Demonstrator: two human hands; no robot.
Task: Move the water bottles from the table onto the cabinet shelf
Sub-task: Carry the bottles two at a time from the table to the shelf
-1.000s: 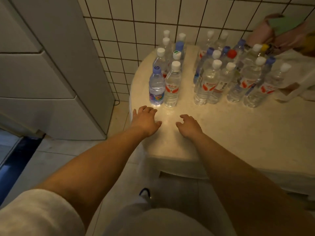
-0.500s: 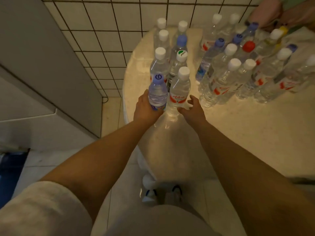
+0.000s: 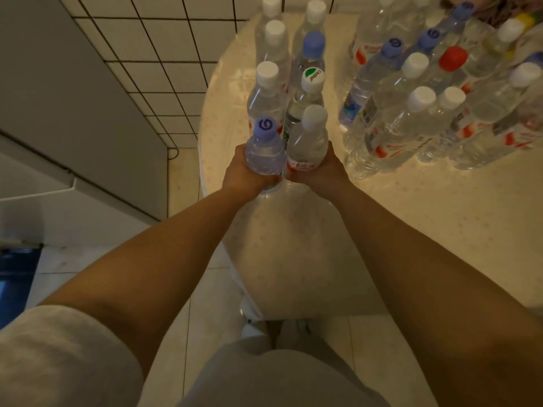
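Head view: left hand (image 3: 245, 176) grips purple-capped bottle (image 3: 265, 152), right hand (image 3: 323, 171) grips red-labelled bottle (image 3: 307, 148).

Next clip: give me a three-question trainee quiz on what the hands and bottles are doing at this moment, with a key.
1. True or false: the left hand grips the purple-capped bottle.
2. The right hand holds a bottle with which cap? A) red B) white C) yellow
3. Fill in: the green-and-white-capped bottle stands directly ___ the two held bottles on the table.

Key: 1 true; 2 B, the white-capped bottle; 3 behind.
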